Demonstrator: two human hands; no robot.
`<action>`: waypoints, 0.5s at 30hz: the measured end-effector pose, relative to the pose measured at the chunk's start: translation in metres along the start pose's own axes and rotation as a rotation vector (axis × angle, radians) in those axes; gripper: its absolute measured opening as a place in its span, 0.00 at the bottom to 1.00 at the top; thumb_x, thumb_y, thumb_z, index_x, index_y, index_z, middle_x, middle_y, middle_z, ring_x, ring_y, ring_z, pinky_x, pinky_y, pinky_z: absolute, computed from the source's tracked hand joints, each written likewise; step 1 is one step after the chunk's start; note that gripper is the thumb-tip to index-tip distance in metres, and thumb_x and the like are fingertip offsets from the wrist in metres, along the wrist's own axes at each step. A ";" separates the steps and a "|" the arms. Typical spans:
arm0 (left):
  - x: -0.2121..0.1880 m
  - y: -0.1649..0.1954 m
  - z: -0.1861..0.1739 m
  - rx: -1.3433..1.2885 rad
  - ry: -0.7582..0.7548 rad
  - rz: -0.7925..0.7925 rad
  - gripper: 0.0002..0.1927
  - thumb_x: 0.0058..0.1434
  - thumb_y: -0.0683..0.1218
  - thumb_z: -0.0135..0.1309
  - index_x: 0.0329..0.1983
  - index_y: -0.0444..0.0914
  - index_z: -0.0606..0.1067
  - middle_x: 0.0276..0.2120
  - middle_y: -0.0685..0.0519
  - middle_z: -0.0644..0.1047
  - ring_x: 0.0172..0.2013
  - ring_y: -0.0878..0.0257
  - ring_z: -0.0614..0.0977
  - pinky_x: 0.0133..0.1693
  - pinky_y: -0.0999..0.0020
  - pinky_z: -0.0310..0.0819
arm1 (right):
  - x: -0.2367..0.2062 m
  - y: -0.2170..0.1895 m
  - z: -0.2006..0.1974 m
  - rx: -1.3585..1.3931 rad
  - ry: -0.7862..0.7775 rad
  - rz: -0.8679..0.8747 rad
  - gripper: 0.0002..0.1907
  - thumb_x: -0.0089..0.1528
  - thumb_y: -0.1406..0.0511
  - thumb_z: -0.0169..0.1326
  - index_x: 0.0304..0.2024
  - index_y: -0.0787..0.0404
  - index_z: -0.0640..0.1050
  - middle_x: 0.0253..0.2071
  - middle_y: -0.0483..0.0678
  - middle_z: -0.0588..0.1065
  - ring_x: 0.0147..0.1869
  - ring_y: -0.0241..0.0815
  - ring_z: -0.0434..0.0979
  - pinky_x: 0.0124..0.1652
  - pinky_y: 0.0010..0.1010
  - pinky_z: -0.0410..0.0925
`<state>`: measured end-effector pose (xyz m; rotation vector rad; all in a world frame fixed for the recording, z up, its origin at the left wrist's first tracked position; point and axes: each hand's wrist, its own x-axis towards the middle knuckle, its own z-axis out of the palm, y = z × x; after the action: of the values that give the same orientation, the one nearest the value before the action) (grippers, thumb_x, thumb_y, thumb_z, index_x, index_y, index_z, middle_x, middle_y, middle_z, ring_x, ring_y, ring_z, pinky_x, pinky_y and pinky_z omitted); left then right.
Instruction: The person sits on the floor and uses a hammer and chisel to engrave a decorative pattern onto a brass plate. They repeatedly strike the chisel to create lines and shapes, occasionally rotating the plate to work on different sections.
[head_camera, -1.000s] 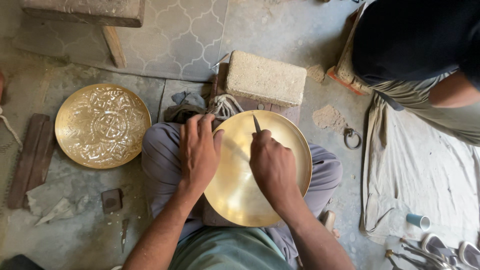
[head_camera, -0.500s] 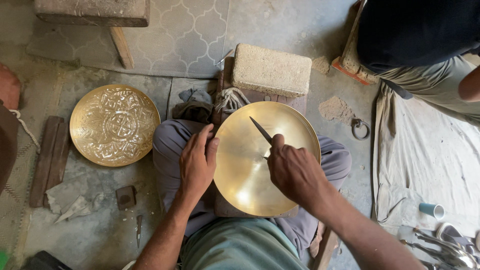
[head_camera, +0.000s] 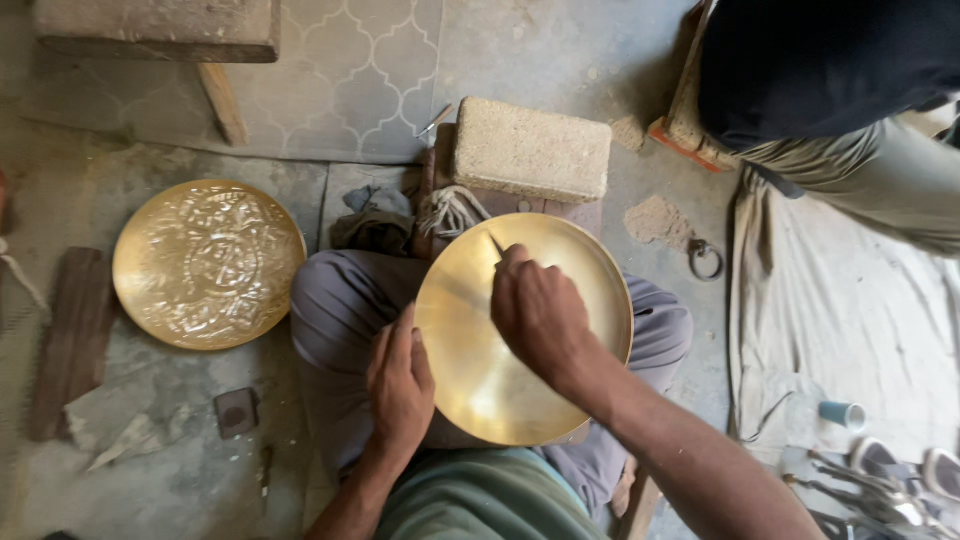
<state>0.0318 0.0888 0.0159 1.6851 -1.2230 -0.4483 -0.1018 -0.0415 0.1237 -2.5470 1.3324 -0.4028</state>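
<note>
- Head view, looking straight down at a person sitting cross-legged on a dusty floor.
- Plain brass plate (head_camera: 480, 380) lies tilted on the lap, its far rim toward a worn block (head_camera: 531, 148).
- Right hand (head_camera: 540, 312) is over the upper middle of the plate, fingers closed around a thin pointed metal tool (head_camera: 495, 244); the tip sits on the plate near the top rim.
- Left hand (head_camera: 400, 385) rests on the plate's left edge, fingers together and flat, steadying it; not gripping anything.
- Progress: the plate surface looks smooth and bare, with only faint straight marks near the centre; no pattern visible yet, so the work seems at an early stage.
- For comparison, a second brass plate (head_camera: 208, 264) lies on the floor to the left, fully covered in raised ornament, apart from the hands.
- Also around: a wooden bench leg (head_camera: 222, 102) at top left, a metal ring (head_camera: 705, 259) on the floor to the right, a cloth (head_camera: 840, 320) spread at right.
- Another person (head_camera: 840, 90) sits at the top right, not touching the plate.
</note>
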 end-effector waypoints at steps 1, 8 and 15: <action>0.001 -0.003 0.000 0.013 0.014 0.032 0.17 0.71 0.38 0.47 0.62 0.30 0.72 0.46 0.38 0.77 0.46 0.43 0.80 0.46 0.53 0.74 | 0.000 -0.003 0.001 -0.007 -0.098 0.061 0.13 0.67 0.66 0.47 0.31 0.69 0.67 0.14 0.60 0.70 0.18 0.61 0.74 0.19 0.49 0.67; 0.008 -0.010 -0.006 0.022 -0.054 0.078 0.19 0.68 0.36 0.49 0.63 0.29 0.71 0.44 0.39 0.77 0.44 0.43 0.80 0.45 0.53 0.74 | -0.013 -0.022 0.009 -0.156 -0.335 0.009 0.12 0.66 0.65 0.47 0.29 0.66 0.68 0.15 0.57 0.73 0.17 0.55 0.76 0.17 0.44 0.69; 0.059 -0.011 -0.003 -0.027 -0.221 0.082 0.17 0.72 0.39 0.48 0.62 0.33 0.73 0.42 0.41 0.79 0.43 0.46 0.81 0.44 0.55 0.75 | -0.025 -0.028 0.007 -0.241 -0.376 -0.112 0.12 0.67 0.65 0.46 0.30 0.65 0.67 0.16 0.53 0.74 0.16 0.50 0.77 0.15 0.40 0.69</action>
<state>0.0652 0.0395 0.0216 1.5874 -1.4342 -0.6107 -0.0915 -0.0048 0.1228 -2.7173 1.1587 0.2262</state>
